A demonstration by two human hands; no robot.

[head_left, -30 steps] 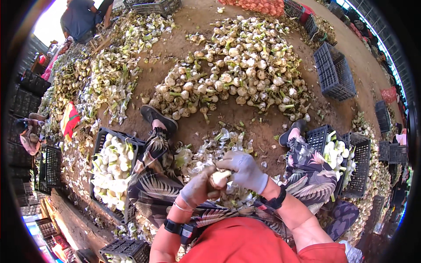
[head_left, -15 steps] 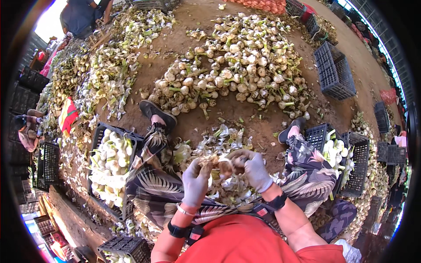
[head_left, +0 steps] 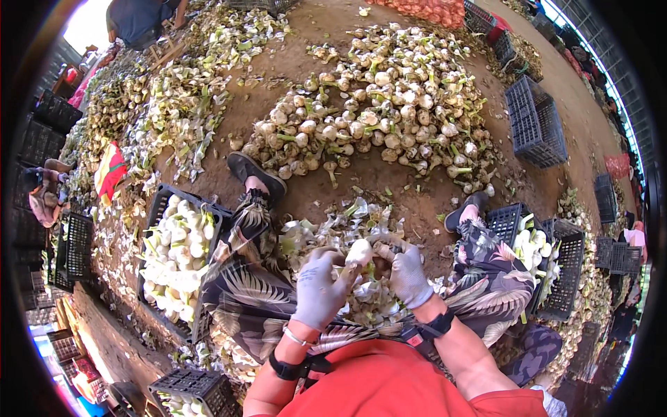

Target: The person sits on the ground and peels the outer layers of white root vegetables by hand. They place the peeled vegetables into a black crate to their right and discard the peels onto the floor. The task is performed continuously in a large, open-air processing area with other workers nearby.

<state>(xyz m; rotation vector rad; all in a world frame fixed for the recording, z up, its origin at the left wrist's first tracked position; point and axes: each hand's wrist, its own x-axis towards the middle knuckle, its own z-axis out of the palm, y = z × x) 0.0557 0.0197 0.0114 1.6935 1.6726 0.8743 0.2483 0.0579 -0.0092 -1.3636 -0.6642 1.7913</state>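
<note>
Two gloved hands, the left hand [head_left: 318,288] and right hand [head_left: 406,272], both clasp one pale bulb [head_left: 360,251] over the lap, closer together than a half-second ago, where loose skins could make it slip into the peelings [head_left: 326,233], beyond which lies the bulb heap [head_left: 382,111].

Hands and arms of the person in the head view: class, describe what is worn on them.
Both the left hand and the right hand wear light grey gloves. The left wrist carries a thin bangle and a black band; the right wrist has a black band. The forearms are bare below short red sleeves.
</note>
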